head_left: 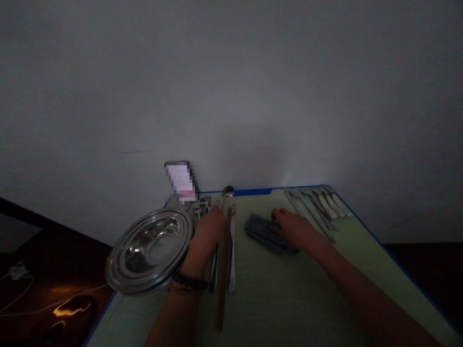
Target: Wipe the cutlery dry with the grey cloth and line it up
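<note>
My left hand (213,222) is closed near the table's far side, fingers round the handle of a spoon (227,192) whose bowl points at the wall. More spoons (197,210) lie just left of that hand. To its right are a pair of brown chopsticks (224,270) and a table knife (232,260), side by side. A folded dark grey-blue cloth (258,229) lies mid-table. My right hand (289,226) has its curled fingers on the cloth's right part, gripping it; the fingertips are partly hidden.
Stacked steel plates or shallow bowls (119,255) stand at the table's left edge. A phone (182,180) leans on the wall behind them. Several forks and knives (314,205) lie in a row at the far right. The green table (275,303) has blue edging and meets the wall.
</note>
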Motion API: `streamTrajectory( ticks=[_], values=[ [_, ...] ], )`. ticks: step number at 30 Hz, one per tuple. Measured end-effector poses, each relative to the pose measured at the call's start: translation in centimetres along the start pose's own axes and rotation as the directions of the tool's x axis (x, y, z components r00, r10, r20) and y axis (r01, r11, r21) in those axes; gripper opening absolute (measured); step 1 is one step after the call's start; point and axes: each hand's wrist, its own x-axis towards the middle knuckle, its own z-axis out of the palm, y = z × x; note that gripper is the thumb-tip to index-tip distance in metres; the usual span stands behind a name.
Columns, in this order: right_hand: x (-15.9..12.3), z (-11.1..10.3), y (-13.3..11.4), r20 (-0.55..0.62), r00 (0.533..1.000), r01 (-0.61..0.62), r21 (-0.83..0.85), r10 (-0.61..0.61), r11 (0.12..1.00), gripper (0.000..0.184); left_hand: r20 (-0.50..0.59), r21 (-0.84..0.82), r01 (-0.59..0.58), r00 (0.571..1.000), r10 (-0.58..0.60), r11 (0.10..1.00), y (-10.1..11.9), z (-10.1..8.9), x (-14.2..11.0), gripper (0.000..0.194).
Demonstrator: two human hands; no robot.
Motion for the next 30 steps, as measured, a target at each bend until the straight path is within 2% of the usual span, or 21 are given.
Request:
streamTrajectory(
  ticks=[2, 5, 6, 8, 12, 14, 16, 19, 21, 24, 27, 30],
  values=[
    [-0.4, -0.2, -0.5, -0.018, 0.999, 0.033, 0.005, -0.033, 0.999, 0.038, -0.011, -0.016, -0.094, 0.996, 0.093, 0.995, 0.1, -1.0, -0.5, 0.030],
    [-0.9, -0.4, -1.2, 0.020, 0.995, 0.096, 0.010, -0.096, 0.995, 0.054, -0.042, -0.066, -0.227, 0.973, 0.225, 0.972, 0.1, -2.9, -1.7, 0.022],
    [-1.0, -0.4, -1.4, 0.029, 0.995, 0.098, 0.008, -0.098, 0.995, 0.054, -0.056, -0.091, -0.255, 0.966, 0.251, 0.963, 0.1, -3.5, -2.2, 0.022],
    [-0.9, -0.5, -1.4, 0.025, 0.997, 0.080, 0.008, -0.080, 0.997, 0.042, -0.086, -0.141, -0.295, 0.955, 0.285, 0.945, -0.1, -4.6, -3.2, 0.029],
    [-0.7, -1.2, -0.6, 0.028, 0.994, 0.101, 0.047, -0.102, 0.994, 0.024, -0.184, -0.253, -0.355, 0.931, 0.316, 0.900, -1.0, -6.2, -5.1, 0.027],
    [-0.9, -1.7, -0.1, 0.040, 0.992, 0.119, 0.064, -0.122, 0.991, 0.023, -0.226, -0.297, -0.364, 0.925, 0.305, 0.883, -1.4, -6.6, -5.7, 0.026],
    [-1.0, -2.3, 0.2, 0.012, 0.994, 0.110, 0.111, -0.112, 0.988, 0.029, -0.246, -0.307, -0.362, 0.924, 0.294, 0.880, -1.7, -6.7, -6.0, 0.025],
    [-1.1, -3.8, -0.1, -0.039, 0.995, 0.100, 0.262, -0.093, 0.960, 0.034, -0.250, -0.299, -0.376, 0.918, 0.308, 0.877, -2.0, -6.7, -6.2, 0.023],
    [-0.9, -5.2, -0.5, -0.024, 0.995, 0.099, 0.371, -0.097, 0.924, 0.036, -0.251, -0.289, -0.382, 0.915, 0.315, 0.878, -2.2, -6.8, -6.4, 0.024],
    [-0.4, -7.3, -0.9, -0.001, 0.996, 0.078, 0.486, -0.089, 0.871, 0.042, -0.260, -0.260, -0.333, 0.928, 0.266, 0.906, -2.5, -7.1, -6.8, 0.026],
    [0.0, -8.2, -0.7, -0.115, 0.993, 0.099, 0.580, -0.039, 0.809, 0.040, -0.244, -0.233, -0.263, 0.948, 0.206, 0.936, -2.8, -7.5, -7.4, 0.027],
    [0.1, -7.9, -0.4, -0.207, 0.978, 0.159, 0.709, -0.013, 0.687, 0.030, -0.238, -0.239, -0.262, 0.949, 0.205, 0.935, -2.9, -7.8, -7.7, 0.028]
  ],
)
